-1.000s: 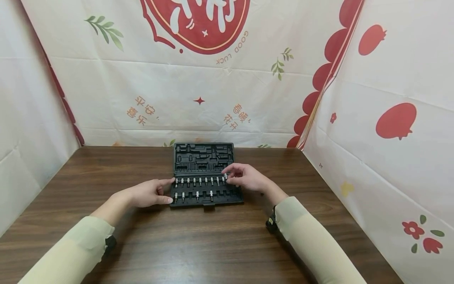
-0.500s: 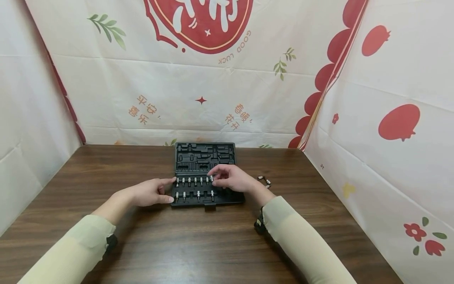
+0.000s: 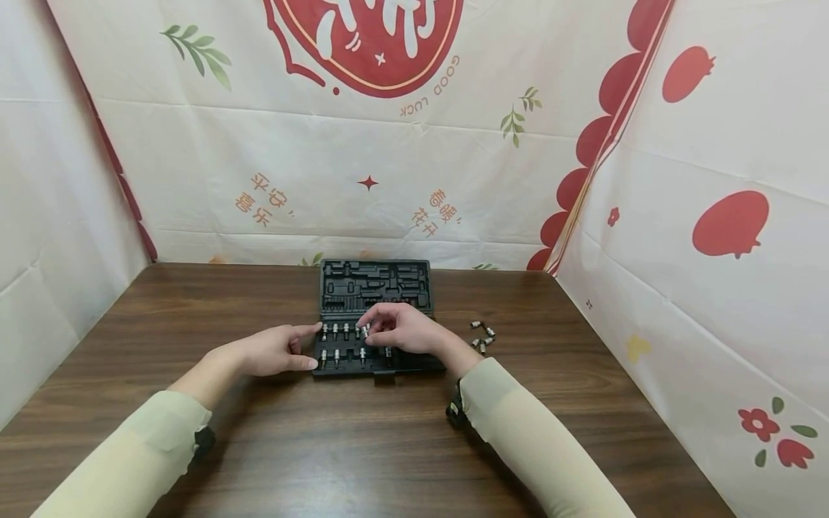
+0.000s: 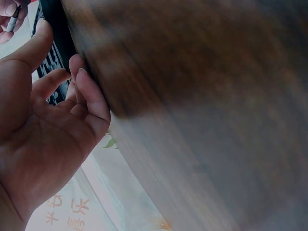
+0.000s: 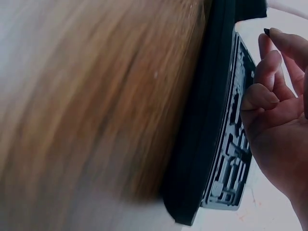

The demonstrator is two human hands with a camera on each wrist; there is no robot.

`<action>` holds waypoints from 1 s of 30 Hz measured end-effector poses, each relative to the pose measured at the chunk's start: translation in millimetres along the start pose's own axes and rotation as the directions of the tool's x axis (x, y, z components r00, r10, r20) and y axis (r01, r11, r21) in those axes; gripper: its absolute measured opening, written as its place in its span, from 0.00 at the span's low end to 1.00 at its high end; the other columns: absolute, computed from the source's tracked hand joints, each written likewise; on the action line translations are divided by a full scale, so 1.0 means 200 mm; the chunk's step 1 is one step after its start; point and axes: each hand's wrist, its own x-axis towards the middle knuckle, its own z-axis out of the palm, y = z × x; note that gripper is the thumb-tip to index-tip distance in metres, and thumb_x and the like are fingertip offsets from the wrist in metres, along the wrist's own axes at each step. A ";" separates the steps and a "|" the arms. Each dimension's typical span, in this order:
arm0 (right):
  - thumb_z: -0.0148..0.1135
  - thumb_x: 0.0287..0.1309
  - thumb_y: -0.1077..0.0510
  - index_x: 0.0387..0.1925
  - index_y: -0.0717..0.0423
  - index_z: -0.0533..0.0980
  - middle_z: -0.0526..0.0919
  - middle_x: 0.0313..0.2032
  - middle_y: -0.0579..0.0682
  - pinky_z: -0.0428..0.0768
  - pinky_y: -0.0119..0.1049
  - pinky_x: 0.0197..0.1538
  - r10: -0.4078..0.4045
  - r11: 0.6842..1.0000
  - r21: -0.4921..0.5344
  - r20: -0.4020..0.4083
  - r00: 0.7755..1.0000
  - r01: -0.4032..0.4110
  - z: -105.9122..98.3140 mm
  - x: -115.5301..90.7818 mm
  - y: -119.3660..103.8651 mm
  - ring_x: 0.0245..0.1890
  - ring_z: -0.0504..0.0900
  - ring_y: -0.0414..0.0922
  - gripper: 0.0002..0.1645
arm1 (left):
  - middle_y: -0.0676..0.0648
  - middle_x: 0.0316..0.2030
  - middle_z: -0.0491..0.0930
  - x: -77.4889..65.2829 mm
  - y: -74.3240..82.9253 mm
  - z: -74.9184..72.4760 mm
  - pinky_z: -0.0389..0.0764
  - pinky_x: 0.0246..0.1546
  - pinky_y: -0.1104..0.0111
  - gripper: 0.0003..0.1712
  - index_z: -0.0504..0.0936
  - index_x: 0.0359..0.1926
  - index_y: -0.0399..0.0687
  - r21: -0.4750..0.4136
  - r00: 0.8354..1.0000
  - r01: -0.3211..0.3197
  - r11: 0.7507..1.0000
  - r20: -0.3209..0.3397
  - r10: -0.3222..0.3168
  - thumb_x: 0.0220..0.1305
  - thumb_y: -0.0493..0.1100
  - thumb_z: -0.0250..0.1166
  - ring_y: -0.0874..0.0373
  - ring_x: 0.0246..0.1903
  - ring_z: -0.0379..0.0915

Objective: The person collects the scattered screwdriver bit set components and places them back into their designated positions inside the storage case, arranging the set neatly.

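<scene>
Wood tbl (image 3: pixel 363 446): R hand (image 3: pixel 409 329) pinches prob. socket bit (image 4: pixel 12 23) over blk case (image 3: pixel 376 286); L hand (image 3: pixel 272 350) half-spread at its edge.

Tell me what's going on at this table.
A person's right grip pinches one silver-and-black socket bit over the far row of an open black socket bit case. Their left grip touches the case's left edge. Other bits sit in two rows inside, and several loose bits lie to its right on the wooden table.
</scene>
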 end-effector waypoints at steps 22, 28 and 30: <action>0.74 0.72 0.59 0.56 0.51 0.86 0.90 0.38 0.43 0.81 0.32 0.45 0.046 0.995 -0.091 0.050 0.998 -0.042 0.09 0.08 -0.03 0.38 0.84 0.37 0.14 | 0.52 0.28 0.76 0.05 -0.08 0.03 0.71 0.35 0.65 0.51 0.64 0.85 0.42 -0.005 1.000 -0.003 1.000 -0.008 0.003 0.73 0.59 0.73 0.60 0.28 0.70; 0.75 0.72 0.55 0.52 0.47 0.87 0.88 0.38 0.41 0.80 0.34 0.46 0.097 0.984 -0.155 0.050 0.994 -0.089 0.11 0.09 -0.06 0.37 0.82 0.37 0.11 | 0.51 0.28 0.74 0.04 -0.07 0.02 0.70 0.34 0.64 0.50 0.63 0.85 0.39 -0.021 0.999 -0.037 0.999 0.002 0.037 0.75 0.59 0.72 0.58 0.27 0.68; 0.75 0.71 0.54 0.51 0.46 0.88 0.88 0.38 0.40 0.79 0.34 0.46 0.107 0.981 -0.170 0.048 0.993 -0.098 0.12 0.09 -0.06 0.37 0.81 0.37 0.10 | 0.52 0.28 0.74 0.05 -0.12 0.02 0.69 0.33 0.64 0.51 0.63 0.85 0.40 -0.011 0.998 -0.071 0.997 0.001 0.071 0.75 0.62 0.71 0.59 0.27 0.68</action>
